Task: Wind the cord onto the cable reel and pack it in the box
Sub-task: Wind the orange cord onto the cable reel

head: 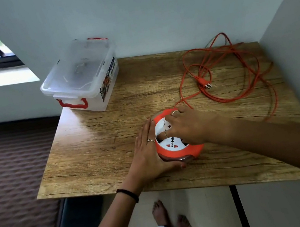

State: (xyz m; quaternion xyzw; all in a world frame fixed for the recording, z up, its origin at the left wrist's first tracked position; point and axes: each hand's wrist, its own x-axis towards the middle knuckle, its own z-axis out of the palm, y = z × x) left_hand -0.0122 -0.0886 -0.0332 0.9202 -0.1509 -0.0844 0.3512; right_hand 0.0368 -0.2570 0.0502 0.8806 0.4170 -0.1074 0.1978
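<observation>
A round orange cable reel (180, 152) with a white socket face lies flat on the wooden table (109, 135). My left hand (149, 154) cups its left side, fingers straight against the rim and thumb under the front edge. My right hand (184, 127) lies on top, fingertips curled into the white centre. The orange cord (236, 73) runs from the reel's far side and sprawls in loose loops over the table's right half. Its plug (204, 84) lies among the loops. A clear plastic box (81, 78) with red latches stands lidded at the table's back left corner.
A wall runs behind the table and another closes it in on the right. A window is at the upper left. A dark patterned surface lies to the left of the table. My bare feet show on the floor below the front edge.
</observation>
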